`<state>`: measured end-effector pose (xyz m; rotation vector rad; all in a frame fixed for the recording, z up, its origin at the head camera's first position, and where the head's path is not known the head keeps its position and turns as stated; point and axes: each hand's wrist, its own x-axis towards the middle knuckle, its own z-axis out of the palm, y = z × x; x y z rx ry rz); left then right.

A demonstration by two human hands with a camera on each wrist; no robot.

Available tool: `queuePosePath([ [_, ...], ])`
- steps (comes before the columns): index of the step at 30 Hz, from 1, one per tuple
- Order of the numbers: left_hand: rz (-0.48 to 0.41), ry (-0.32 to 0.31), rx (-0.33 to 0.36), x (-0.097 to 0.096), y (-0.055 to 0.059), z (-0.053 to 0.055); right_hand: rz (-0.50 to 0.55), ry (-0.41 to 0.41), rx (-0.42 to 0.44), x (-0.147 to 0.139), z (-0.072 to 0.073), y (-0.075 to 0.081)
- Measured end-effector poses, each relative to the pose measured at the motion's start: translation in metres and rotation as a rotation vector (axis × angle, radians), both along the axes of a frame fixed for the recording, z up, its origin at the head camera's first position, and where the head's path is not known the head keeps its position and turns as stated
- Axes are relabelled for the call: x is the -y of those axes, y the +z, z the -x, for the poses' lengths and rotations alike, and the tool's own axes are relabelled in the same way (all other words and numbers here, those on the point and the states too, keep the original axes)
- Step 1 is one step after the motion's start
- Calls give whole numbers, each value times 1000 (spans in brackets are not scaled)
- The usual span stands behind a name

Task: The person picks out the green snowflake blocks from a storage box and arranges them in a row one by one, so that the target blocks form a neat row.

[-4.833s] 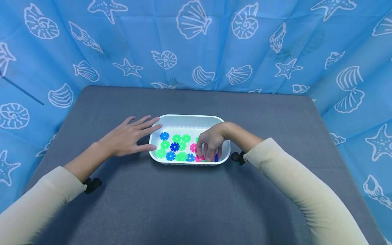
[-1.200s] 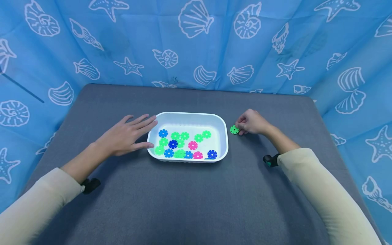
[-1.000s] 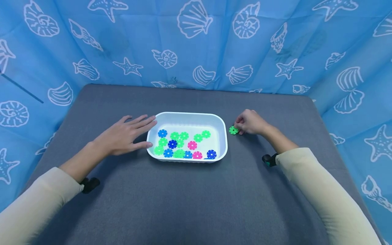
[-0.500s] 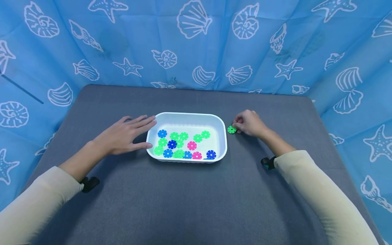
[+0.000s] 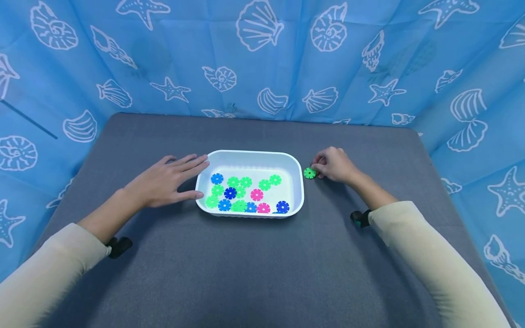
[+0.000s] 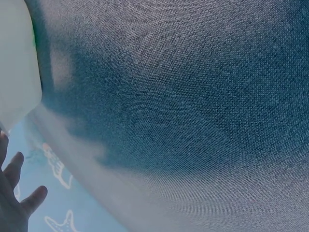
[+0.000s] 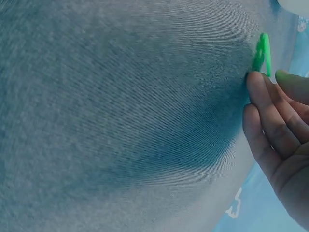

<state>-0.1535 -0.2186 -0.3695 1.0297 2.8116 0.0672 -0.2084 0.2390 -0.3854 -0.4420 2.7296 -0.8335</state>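
Just right of the white tub point(image 5: 262, 152), my right hand point(image 5: 334, 165) pinches a green notched building disc point(image 5: 309, 173) by its edge, close over the grey cloth. In the right wrist view the disc point(image 7: 262, 54) appears nearly edge-on at the fingertips, its far part tilted upward. My left hand point(image 5: 168, 182) is spread at the tub's left end, fingertips and thumb right at the rim. Inside the tub lie several more notched discs: green ones point(image 5: 245, 182), pink ones point(image 5: 257, 195), and light and dark blue ones point(image 5: 230, 193). The left wrist view catches my left fingers point(image 6: 34, 200) at its lower left.
Grey cloth point(image 5: 246, 269) covers the table. A blue curtain point(image 5: 262, 59) with white sea-shell prints hangs behind and along both sides. Dark wrist cameras point(image 5: 120, 247) sit under both cuffs.
Several seconds ago my right hand reached into the tub; now it is outside, holding the green disc. Over the last second hand and disc have edged slightly left. My left hand stays at the rim.
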Motion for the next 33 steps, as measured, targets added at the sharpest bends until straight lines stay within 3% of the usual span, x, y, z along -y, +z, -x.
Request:
queuePosePath([
  [7, 1, -3, -12, 1, -2, 1, 6, -7, 53, -5, 2, 9],
  [11, 3, -4, -16, 1, -2, 0, 62, -22, 98, -5, 4, 22],
  [19, -4, -9, -18, 1, -3, 0, 202, -124, 305, 14, 4, 58],
  [25, -4, -6, -22, 1, -3, 0, 249, 38, 408, 37, 6, 70],
  [30, -9, -3, -10, 1, -2, -1, 162, 166, 433, 60, 6, 72],
  [33, -13, -7, -12, 1, -2, -1, 94, 203, 442, 73, 8, 72],
])
